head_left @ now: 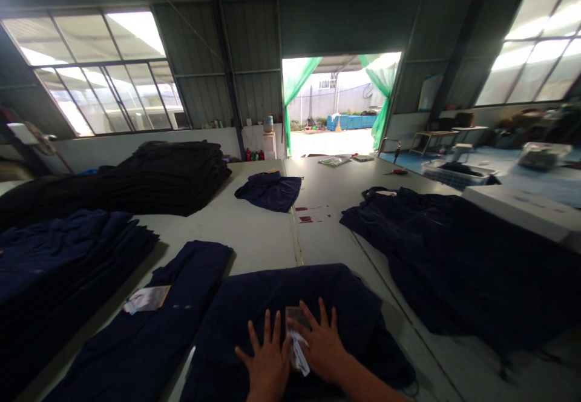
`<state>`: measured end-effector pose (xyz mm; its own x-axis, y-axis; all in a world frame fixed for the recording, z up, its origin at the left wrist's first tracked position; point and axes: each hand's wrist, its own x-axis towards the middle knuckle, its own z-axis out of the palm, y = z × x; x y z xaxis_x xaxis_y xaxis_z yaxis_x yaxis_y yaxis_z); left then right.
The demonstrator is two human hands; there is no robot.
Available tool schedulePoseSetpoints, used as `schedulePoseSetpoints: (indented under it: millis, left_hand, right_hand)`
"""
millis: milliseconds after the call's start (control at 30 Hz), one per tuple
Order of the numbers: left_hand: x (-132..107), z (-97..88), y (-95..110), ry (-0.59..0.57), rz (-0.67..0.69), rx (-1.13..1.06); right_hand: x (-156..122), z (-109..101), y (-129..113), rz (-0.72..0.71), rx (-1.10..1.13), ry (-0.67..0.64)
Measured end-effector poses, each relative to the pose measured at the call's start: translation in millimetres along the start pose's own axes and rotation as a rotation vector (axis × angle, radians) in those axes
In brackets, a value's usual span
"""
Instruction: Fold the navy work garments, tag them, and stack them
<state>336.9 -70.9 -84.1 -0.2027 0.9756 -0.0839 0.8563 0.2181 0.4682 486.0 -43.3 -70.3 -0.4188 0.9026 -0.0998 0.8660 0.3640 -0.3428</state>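
Observation:
A navy garment (245, 293) lies on the table right in front of me, its lower part cut off by the frame. My left hand (269, 356) rests on it with fingers spread. Beside it, my right hand (321, 341) is also flat, fingers apart, partly over a hang tag (297, 353) with a dark top and white lower part. To the left lies a folded navy garment (181, 293) carrying another tag (147, 299). A heap of navy garments (445, 238) covers the table's right side.
Stacks of navy garments (59, 257) and black garments (158, 175) stand at left. Farther back on the pale table (254, 244) are a small navy piece (270, 190), dark red strips (308, 219) and red-handled scissors (397, 172). A white box (521, 208) sits at right.

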Motion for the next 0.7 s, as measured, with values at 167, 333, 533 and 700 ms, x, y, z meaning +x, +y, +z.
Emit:
schedulePoseSetpoints:
  millis: [167,333,533,700]
  left_hand:
    - [7,-7.6,-5,-0.105,-0.041,0.043]
    - [12,-33.0,-13,0.041,-0.080,0.172]
    - [3,-26.5,-29,0.029,-0.321,0.354]
    - [1,-37.0,-37,-0.113,-0.306,0.348]
  right_hand:
    - [5,-7,9,0.001,0.061,-0.074]
    - [16,-50,55,0.329,-0.130,0.235]
    - [15,-73,108,0.614,0.002,0.162]
    - [-6,-98,129,0.379,0.151,0.075]
